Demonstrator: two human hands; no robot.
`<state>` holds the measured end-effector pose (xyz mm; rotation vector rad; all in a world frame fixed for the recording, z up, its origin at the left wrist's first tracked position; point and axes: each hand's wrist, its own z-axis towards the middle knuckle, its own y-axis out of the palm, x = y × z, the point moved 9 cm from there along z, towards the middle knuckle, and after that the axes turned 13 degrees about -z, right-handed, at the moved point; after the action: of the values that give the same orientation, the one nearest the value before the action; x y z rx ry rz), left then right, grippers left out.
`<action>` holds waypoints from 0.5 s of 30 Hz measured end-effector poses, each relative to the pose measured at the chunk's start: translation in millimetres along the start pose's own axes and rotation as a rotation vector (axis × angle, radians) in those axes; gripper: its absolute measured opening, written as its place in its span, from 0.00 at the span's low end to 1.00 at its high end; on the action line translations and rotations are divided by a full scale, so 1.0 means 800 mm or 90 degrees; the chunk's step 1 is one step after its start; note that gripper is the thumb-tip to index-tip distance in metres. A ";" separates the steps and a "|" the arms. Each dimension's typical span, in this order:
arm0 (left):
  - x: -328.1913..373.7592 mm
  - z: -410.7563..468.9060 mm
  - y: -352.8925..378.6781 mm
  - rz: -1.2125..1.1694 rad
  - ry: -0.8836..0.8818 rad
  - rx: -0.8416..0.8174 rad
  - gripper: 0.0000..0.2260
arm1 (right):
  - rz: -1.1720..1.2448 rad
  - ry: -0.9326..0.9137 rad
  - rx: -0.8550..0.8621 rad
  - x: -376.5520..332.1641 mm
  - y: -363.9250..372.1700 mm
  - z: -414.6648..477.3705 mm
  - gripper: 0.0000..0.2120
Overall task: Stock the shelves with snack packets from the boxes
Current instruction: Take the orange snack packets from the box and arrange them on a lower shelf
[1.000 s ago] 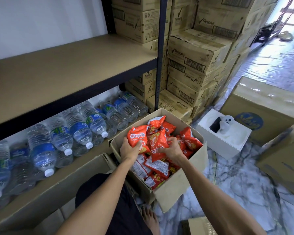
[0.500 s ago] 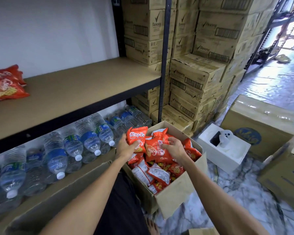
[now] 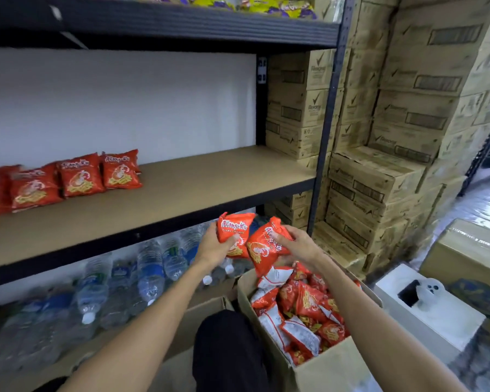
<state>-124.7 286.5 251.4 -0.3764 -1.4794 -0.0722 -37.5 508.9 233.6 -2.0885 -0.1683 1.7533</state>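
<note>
1. Head view, the hands: the left hand (image 3: 212, 247) grasps a red snack packet (image 3: 234, 226), with the thumb on its printed face. The right hand (image 3: 297, 244) grasps a second packet (image 3: 263, 247) from its right side, fingers curled over the top corner. The two packets touch edge to edge
2. Head view, where the goods are: both packets are held in the air over the far end of the open box (image 3: 331, 366), in front of and just below the front edge of the middle shelf (image 3: 210, 182). The box holds a loose heap of more red and white packets
3. Head view, the shelf: a row of matching packets (image 3: 79, 179) stands at the left of the middle shelf, faces forward and leaning back. Brown board shows to the right of the row. Water bottles (image 3: 150, 273) lie on the shelf below, near the left hand
4. Step in hand, as I judge it: the pick from the box is done and the carry to the shelf is under way, with neither packet yet placed
5. Next move, as I judge it: lift both packets up and to the left over the shelf edge. Set them just beside the last packet of the row, printed face forward, then release each one. The packets look light and puffy, so a gentle hold should do
</note>
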 end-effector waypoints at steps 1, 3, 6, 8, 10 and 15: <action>0.010 -0.001 -0.013 0.005 0.014 0.012 0.27 | 0.006 -0.009 -0.012 -0.016 0.005 0.003 0.21; 0.031 -0.004 -0.040 0.006 0.035 0.045 0.28 | 0.025 -0.030 -0.033 -0.047 0.014 0.010 0.26; 0.063 -0.009 -0.079 0.025 0.072 0.082 0.29 | 0.033 -0.033 -0.041 -0.085 0.027 0.020 0.30; 0.079 -0.010 -0.103 0.022 0.084 0.092 0.29 | 0.043 -0.041 -0.020 -0.108 0.032 0.027 0.27; 0.094 -0.010 -0.127 0.017 0.093 0.099 0.30 | 0.059 -0.057 0.006 -0.132 0.039 0.034 0.24; 0.121 -0.008 -0.185 0.022 0.122 0.156 0.31 | 0.066 -0.111 0.016 -0.192 0.064 0.046 0.22</action>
<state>-149.9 162.8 375.9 -0.1903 -1.2744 0.0988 -112.6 417.4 350.0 -1.9573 -0.0877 1.9890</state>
